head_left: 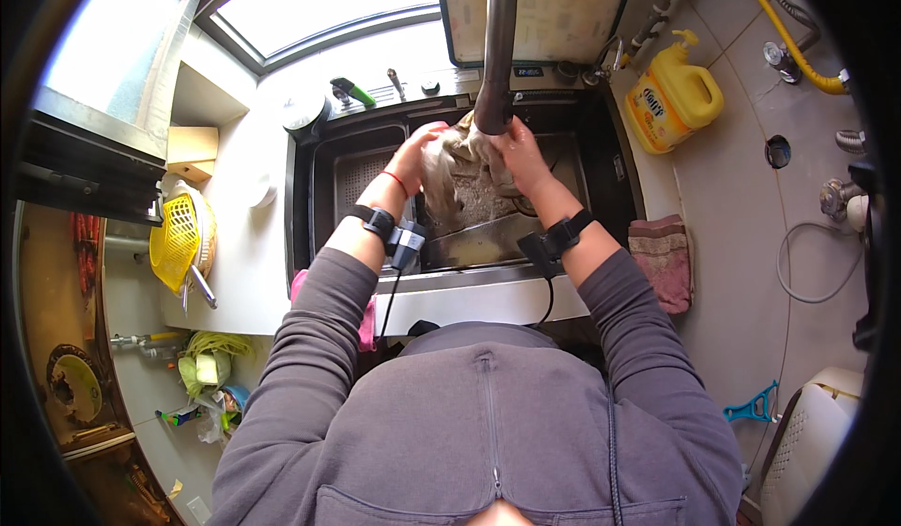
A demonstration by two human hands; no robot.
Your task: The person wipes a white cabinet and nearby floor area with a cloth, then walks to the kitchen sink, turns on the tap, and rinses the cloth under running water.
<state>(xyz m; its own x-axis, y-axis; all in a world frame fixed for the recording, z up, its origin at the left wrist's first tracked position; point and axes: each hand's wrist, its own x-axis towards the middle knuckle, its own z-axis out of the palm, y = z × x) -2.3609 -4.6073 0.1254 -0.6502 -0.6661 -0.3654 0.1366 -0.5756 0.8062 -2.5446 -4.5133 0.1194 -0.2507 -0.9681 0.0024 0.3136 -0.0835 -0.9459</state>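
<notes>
Both my hands hold a wet, light-coloured cloth (442, 174) beneath the spout of a dark faucet (500, 97). My left hand (420, 151) grips the cloth's left side, with a bit of something pink at the fingertips. On the other side my right hand (519, 153) has hold of it just right of the spout, its fingers partly hidden by the spout and cloth. Water runs over the cloth and splashes into the dark sink (493, 248), where some shallow water lies. A perforated drain basket (362, 177) occupies the sink's left part.
A yellow pump jug (672, 97) of detergent stands right of the sink. A folded pink-brown towel (660, 262) hangs over the counter edge nearby. Left on the counter are a white cup (262, 191) and a yellow colander (174, 241). A green-handled tool (354, 92) rests behind the sink.
</notes>
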